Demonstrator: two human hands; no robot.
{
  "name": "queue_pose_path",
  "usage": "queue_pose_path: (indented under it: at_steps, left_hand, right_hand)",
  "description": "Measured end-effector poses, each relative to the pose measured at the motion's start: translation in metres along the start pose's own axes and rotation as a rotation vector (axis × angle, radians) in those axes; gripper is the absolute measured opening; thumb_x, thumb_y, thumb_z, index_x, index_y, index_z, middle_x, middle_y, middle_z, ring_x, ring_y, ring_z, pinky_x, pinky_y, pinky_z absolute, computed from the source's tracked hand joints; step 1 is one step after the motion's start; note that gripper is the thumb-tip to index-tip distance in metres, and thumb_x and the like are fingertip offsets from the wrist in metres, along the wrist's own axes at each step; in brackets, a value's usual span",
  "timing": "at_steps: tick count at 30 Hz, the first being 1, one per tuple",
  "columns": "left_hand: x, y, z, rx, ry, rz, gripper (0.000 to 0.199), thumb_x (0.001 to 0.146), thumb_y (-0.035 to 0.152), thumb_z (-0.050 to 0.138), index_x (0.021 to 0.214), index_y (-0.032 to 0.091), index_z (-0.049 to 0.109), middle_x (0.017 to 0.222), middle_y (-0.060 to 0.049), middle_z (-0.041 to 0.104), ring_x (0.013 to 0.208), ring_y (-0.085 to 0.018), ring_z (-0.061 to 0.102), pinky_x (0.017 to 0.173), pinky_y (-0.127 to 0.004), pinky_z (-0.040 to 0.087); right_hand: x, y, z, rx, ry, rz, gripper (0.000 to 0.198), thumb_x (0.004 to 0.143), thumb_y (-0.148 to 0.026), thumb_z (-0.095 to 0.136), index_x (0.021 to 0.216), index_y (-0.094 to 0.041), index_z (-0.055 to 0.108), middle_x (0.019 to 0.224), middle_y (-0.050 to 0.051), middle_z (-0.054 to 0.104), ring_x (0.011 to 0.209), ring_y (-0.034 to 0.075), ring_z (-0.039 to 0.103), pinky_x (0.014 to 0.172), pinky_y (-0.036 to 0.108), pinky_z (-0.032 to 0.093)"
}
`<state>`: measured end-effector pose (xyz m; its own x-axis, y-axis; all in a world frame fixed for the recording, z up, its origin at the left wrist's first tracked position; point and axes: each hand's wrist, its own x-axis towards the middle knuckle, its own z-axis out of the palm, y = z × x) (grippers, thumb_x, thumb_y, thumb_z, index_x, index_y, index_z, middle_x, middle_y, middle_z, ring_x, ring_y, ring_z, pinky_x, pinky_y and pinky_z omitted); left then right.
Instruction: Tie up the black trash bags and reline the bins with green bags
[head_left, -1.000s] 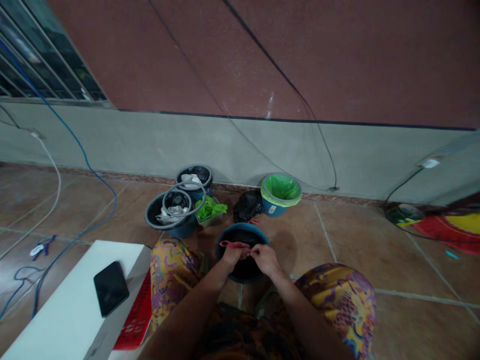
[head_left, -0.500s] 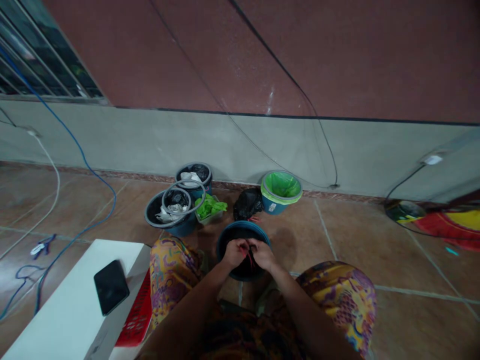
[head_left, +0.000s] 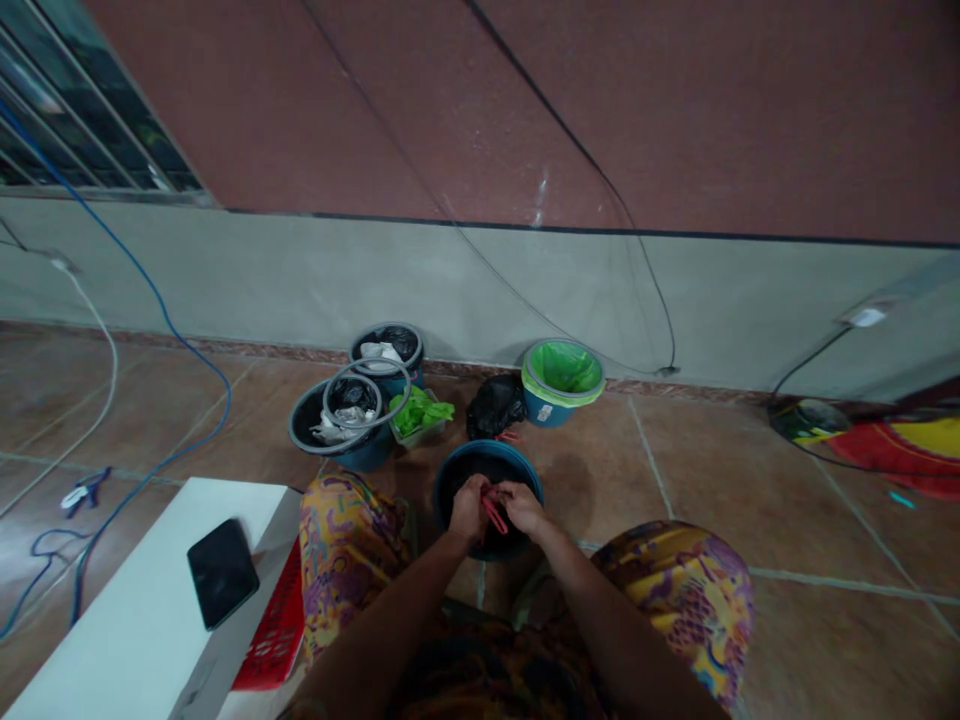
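My left hand (head_left: pixel 468 508) and my right hand (head_left: pixel 523 506) meet over the mouth of a blue bucket (head_left: pixel 529 460) standing between my knees. Both are closed, fingers pinching a red drawstring (head_left: pixel 495 510), whose looped end hangs down into the bucket. The bucket's inside is dark, apparently with a black bag in it; details are hard to make out. Just beyond its rim lies a bunched black plastic bag (head_left: pixel 495 405) with a bit of red string beside it.
A bucket with a green liner (head_left: pixel 564 410) stands by the wall. To the left are two black-lined buckets, the nearer (head_left: pixel 364 460) carrying a loose grey ring (head_left: pixel 405 400), and a tub of green bags (head_left: pixel 420 415). A phone (head_left: pixel 223 573) lies on a white box (head_left: pixel 120 590) beside a red basket (head_left: pixel 274 640).
The red drawstring shows more clearly now, its loop hanging longer between my hands. Both hands have shifted slightly and turned; the surroundings are the same.
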<state>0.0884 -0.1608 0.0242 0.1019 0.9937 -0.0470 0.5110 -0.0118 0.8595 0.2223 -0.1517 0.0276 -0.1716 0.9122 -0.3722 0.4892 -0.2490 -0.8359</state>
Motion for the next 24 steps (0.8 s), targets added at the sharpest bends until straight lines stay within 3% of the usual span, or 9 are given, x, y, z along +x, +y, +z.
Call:
queue_pose_path:
  at_steps: [6,12,24]
  left_hand:
    - [0.000,-0.002,-0.007,0.003,-0.034,0.015,0.014,0.078,0.022,0.059,0.066,0.017,0.062,0.063,0.002,0.060,0.062,-0.010,0.052,0.060,-0.021,0.037]
    - [0.002,-0.008,-0.010,0.132,-0.072,-0.097,0.012,0.075,0.023,0.063,0.065,0.018,0.067,0.061,0.001,0.063,0.060,-0.011,0.055,0.059,-0.021,0.036]
    - [0.000,-0.016,-0.009,0.240,-0.121,-0.197,0.015,0.076,0.020,0.060,0.060,0.018,0.059,0.062,0.001,0.063,0.059,-0.011,0.054,0.056,-0.021,0.032]
  right_hand:
    - [-0.004,-0.001,-0.002,-0.228,0.096,0.019,0.028,0.087,-0.014,0.044,0.089,-0.018,0.071,0.093,0.005,0.074,0.087,0.015,0.066,0.078,0.023,0.045]
    - [-0.013,-0.012,-0.009,-0.530,0.193,0.066,0.024,0.088,-0.013,0.045,0.092,-0.018,0.068,0.091,0.007,0.072,0.085,0.017,0.065,0.071,0.024,0.039]
    - [-0.020,-0.009,-0.009,-0.614,0.179,0.164,0.027,0.088,-0.011,0.041,0.100,-0.018,0.064,0.100,0.010,0.071,0.092,0.019,0.066,0.070,0.026,0.039]
